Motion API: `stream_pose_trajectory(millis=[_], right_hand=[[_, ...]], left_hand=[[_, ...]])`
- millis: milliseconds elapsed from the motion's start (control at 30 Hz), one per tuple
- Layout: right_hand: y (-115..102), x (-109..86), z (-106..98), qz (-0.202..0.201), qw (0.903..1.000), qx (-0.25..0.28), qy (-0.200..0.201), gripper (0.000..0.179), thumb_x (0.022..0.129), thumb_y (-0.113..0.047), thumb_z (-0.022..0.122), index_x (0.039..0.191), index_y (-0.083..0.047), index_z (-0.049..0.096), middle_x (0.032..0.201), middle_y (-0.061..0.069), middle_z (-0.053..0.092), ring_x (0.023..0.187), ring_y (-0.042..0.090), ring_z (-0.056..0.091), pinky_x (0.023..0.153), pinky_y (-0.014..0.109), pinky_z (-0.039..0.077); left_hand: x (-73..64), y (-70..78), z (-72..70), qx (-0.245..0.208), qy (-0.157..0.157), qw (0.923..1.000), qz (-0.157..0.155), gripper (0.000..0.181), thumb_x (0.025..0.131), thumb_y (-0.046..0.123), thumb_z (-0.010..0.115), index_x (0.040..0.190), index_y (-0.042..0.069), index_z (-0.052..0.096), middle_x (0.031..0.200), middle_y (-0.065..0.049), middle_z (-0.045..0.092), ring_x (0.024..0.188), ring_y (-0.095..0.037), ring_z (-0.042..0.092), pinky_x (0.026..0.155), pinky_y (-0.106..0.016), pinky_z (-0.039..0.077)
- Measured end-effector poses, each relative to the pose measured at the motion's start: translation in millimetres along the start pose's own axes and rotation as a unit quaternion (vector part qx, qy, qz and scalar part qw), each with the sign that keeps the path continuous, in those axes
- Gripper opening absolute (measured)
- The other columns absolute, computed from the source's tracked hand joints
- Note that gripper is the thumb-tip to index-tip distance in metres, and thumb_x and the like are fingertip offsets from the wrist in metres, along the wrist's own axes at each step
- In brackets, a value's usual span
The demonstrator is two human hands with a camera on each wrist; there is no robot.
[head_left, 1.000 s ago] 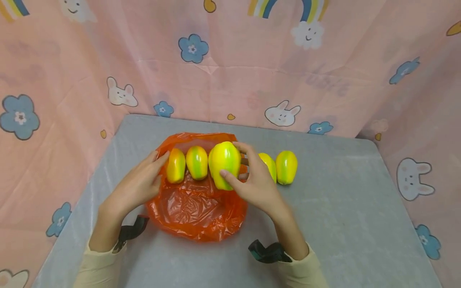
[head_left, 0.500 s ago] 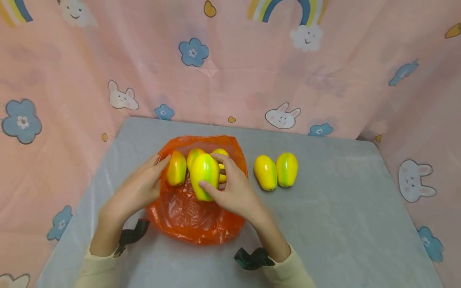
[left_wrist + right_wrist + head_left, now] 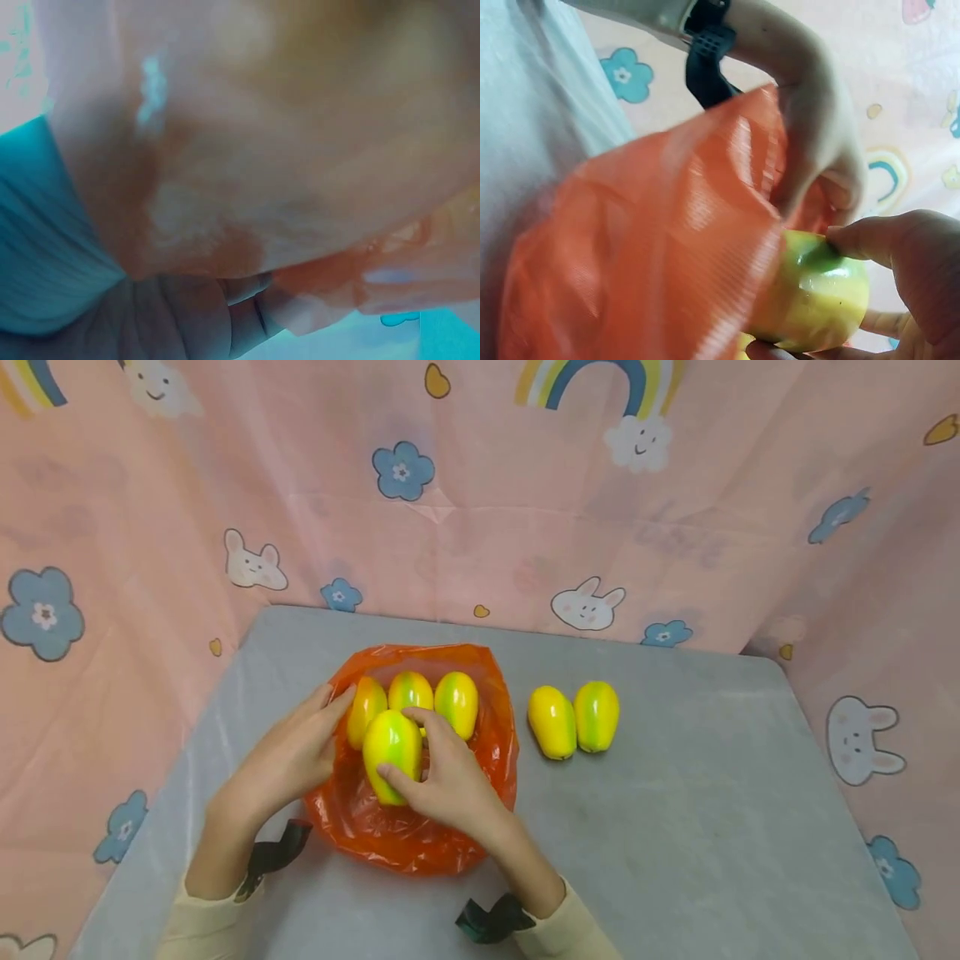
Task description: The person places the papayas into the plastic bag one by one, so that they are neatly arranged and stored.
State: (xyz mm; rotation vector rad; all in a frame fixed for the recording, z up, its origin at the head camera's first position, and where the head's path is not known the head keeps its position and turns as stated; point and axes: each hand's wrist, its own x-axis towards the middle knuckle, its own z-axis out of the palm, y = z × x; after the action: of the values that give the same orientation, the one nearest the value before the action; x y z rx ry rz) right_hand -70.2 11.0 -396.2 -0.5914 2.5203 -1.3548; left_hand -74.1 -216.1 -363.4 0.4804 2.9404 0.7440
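An orange plastic bag lies with its mouth spread wide on the table. My left hand holds its left rim, and bag film fills most of the left wrist view above that hand's fingers. Between thumb and fingers, my right hand grips a glossy yellow-green papaya over the bag's mouth. Three more papayas sit in a row inside the bag: a left one, a middle one and a right one. The right wrist view shows the held papaya right at the bag's edge.
Two more papayas, one and another, stand side by side on the grey table to the right of the bag. A pink patterned cloth hangs behind and along both sides.
My right hand has carried the papaya left and toward me, from the bag's right side to its middle-left. The left hand has stayed at the rim.
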Motion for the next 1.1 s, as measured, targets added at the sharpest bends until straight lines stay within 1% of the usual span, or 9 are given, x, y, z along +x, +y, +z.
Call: stream_pose_trajectory(millis=[100, 167, 233, 333, 400, 567, 733, 933, 1100], right_hand=[[-2.8, 2.8, 9.0, -0.001, 0.9999, -0.011, 0.004, 0.074, 0.095, -0.038, 0.076, 0.156, -0.015, 0.04, 0.148, 0.006, 0.056, 0.122, 0.02, 0.061, 0.102, 0.041, 0.061], [-2.5, 1.4, 11.3, 0.004, 0.9999, -0.015, 0.006, 0.074, 0.095, -0.037, 0.076, 0.156, -0.015, 0.04, 0.15, 0.006, 0.055, 0.126, 0.021, 0.06, 0.105, 0.041, 0.06], [-2.1, 0.8, 14.7, 0.006, 0.9998, -0.016, 0.007, 0.074, 0.095, -0.037, 0.075, 0.156, -0.015, 0.04, 0.151, 0.006, 0.054, 0.128, 0.021, 0.06, 0.106, 0.042, 0.059], [-1.2, 0.8, 21.3, 0.006, 0.9998, -0.017, 0.007, 0.074, 0.095, -0.039, 0.075, 0.155, -0.015, 0.04, 0.149, 0.005, 0.054, 0.125, 0.021, 0.06, 0.106, 0.04, 0.06], [0.1, 1.2, 26.3, 0.007, 0.9997, -0.021, 0.007, 0.073, 0.095, -0.04, 0.074, 0.155, -0.015, 0.04, 0.147, 0.004, 0.055, 0.122, 0.02, 0.061, 0.104, 0.038, 0.06], [4.0, 2.4, 35.6, 0.01, 0.9995, -0.031, 0.006, 0.073, 0.095, -0.041, 0.074, 0.155, -0.015, 0.04, 0.144, 0.003, 0.056, 0.12, 0.018, 0.06, 0.103, 0.036, 0.06], [6.3, 3.8, 41.5, 0.011, 0.9993, -0.034, 0.006, 0.071, 0.096, -0.041, 0.074, 0.153, -0.014, 0.042, 0.143, 0.004, 0.057, 0.118, 0.019, 0.06, 0.102, 0.036, 0.06], [9.2, 2.3, 49.0, 0.022, 0.9993, -0.03, 0.002, 0.07, 0.095, -0.038, 0.076, 0.151, -0.012, 0.044, 0.143, 0.005, 0.058, 0.118, 0.019, 0.06, 0.103, 0.037, 0.059], [11.5, 2.0, 54.9, 0.024, 0.9984, -0.051, 0.002, 0.071, 0.094, -0.038, 0.077, 0.151, -0.012, 0.044, 0.142, 0.007, 0.058, 0.116, 0.019, 0.06, 0.102, 0.037, 0.06]], left_hand=[[-2.3, -3.3, -3.3, 0.015, 0.002, 0.9999, -0.003, 0.068, 0.092, -0.01, 0.058, 0.158, -0.004, 0.043, 0.159, -0.026, 0.048, 0.136, -0.045, 0.057, 0.112, -0.061, 0.051], [-1.9, -2.5, -1.5, 0.017, 0.003, 0.9998, -0.002, 0.067, 0.092, -0.01, 0.058, 0.157, -0.006, 0.043, 0.157, -0.027, 0.05, 0.134, -0.045, 0.058, 0.111, -0.061, 0.052], [-2.2, -2.3, -0.8, 0.018, 0.006, 0.9998, -0.005, 0.067, 0.091, -0.011, 0.058, 0.157, -0.007, 0.044, 0.152, -0.027, 0.053, 0.126, -0.042, 0.061, 0.109, -0.059, 0.055], [-2.8, -2.2, -0.9, 0.017, 0.01, 0.9998, -0.006, 0.068, 0.09, -0.011, 0.059, 0.156, -0.007, 0.045, 0.145, -0.025, 0.056, 0.116, -0.038, 0.062, 0.105, -0.058, 0.058], [-2.8, -2.1, -1.6, 0.016, 0.01, 0.9998, -0.005, 0.068, 0.09, -0.011, 0.059, 0.156, -0.006, 0.045, 0.144, -0.024, 0.056, 0.113, -0.037, 0.061, 0.104, -0.057, 0.059], [-2.2, -1.5, -3.0, 0.011, 0.006, 0.9999, -0.006, 0.068, 0.091, -0.011, 0.058, 0.157, -0.005, 0.044, 0.148, -0.024, 0.055, 0.117, -0.038, 0.061, 0.106, -0.058, 0.057], [-1.9, -1.4, -3.3, 0.002, 0.004, 1.0, -0.007, 0.069, 0.092, -0.009, 0.061, 0.159, -0.003, 0.043, 0.152, -0.023, 0.053, 0.123, -0.039, 0.061, 0.107, -0.058, 0.056], [-1.4, -2.5, -1.9, 0.005, 0.005, 1.0, -0.002, 0.069, 0.092, -0.009, 0.062, 0.159, -0.002, 0.044, 0.147, -0.022, 0.056, 0.12, -0.037, 0.061, 0.108, -0.058, 0.056], [-0.3, -2.9, -1.1, 0.003, 0.005, 1.0, 0.004, 0.069, 0.092, -0.009, 0.062, 0.159, -0.002, 0.044, 0.147, -0.022, 0.056, 0.122, -0.038, 0.06, 0.11, -0.058, 0.055]])
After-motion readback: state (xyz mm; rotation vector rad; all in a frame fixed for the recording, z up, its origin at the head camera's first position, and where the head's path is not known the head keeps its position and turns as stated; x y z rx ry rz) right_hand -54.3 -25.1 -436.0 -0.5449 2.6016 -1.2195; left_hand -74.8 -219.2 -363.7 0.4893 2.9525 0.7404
